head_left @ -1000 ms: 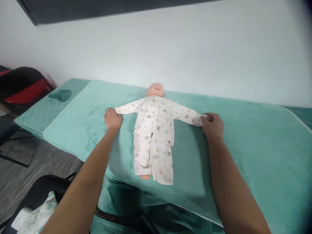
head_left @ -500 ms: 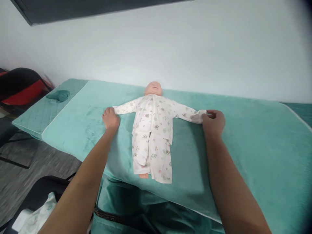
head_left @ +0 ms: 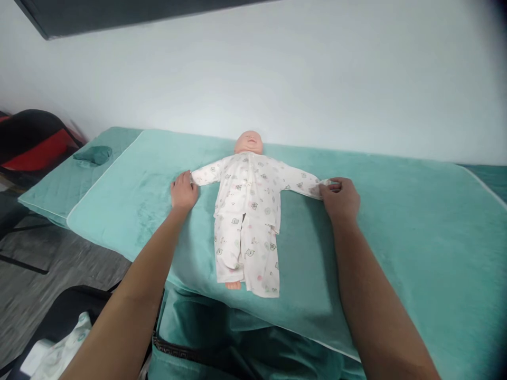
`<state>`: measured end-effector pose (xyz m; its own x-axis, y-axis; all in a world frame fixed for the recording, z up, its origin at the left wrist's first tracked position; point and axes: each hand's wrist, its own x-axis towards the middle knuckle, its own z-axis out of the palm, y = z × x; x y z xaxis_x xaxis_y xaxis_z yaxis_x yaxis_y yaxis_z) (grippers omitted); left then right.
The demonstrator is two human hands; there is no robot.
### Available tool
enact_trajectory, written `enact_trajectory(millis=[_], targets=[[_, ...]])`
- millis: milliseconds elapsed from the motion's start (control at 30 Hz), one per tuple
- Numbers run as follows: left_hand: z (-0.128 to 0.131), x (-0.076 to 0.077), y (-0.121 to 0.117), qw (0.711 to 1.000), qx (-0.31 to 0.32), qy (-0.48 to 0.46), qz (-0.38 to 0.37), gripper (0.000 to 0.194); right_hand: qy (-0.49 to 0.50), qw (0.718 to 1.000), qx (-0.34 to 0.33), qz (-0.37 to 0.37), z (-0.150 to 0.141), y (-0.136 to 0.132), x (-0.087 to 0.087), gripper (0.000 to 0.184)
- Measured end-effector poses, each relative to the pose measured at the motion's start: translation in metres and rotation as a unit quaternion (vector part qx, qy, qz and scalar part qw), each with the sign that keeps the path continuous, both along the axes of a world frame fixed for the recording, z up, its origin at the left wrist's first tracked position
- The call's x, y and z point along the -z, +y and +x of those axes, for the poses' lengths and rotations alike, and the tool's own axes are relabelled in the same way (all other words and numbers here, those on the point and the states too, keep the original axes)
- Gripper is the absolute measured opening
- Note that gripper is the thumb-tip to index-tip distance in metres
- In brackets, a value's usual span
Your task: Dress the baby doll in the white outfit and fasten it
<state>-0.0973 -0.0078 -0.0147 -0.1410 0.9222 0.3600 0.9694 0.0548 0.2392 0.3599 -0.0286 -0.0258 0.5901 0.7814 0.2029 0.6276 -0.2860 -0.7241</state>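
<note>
A smooth white wall [head_left: 356, 79] backs the scene; before it stretches a long teal plush bed cover [head_left: 404, 221]; on this, between my arms, lies a pink, bald, smooth-surfaced baby doll [head_left: 249, 142], on its back, head toward the wall; it bears a white, small-printed cloth top [head_left: 251, 184] and matching white printed cloth trousers [head_left: 259, 264]. As I judge it, most of the arrangement is done: the top covers the torso, both sleeves extend sideways, and the trousers lie over the legs; what is left appears slight, the sleeve ends being not yet free of my hands and the top's lower edge sitting unevenly toward my right; whether the doll's arms fill the sleeves is hidden. My right hand [head_left: 341, 199] pinches the end of the right-hand sleeve [head_left: 303, 182] between thumb and fingers; my left hand [head_left: 184, 191] rests with curled fingers at the end of the left-hand sleeve [head_left: 206, 174], touching it, though I cannot tell whether it pinches; the doll's body thus lies midway between both grips, well apart from each; smallest, bare pink toes [head_left: 233, 285] protrude below one trouser leg.
</note>
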Motion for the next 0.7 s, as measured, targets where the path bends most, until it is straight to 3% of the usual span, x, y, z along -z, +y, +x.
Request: enact_trajectory(millis=[333,700], targets=[[0.000,-0.003,-0.001,1.000,-0.015,-0.002,-0.009,0.057,-0.008,0.996,0.073,0.043,0.017,0.017,-0.002,0.014],[-0.001,-0.005,0.000,0.997,-0.080,-0.016,0.010,0.050,-0.012,0.997,0.046,0.053,0.023,0.032,0.003,0.023]])
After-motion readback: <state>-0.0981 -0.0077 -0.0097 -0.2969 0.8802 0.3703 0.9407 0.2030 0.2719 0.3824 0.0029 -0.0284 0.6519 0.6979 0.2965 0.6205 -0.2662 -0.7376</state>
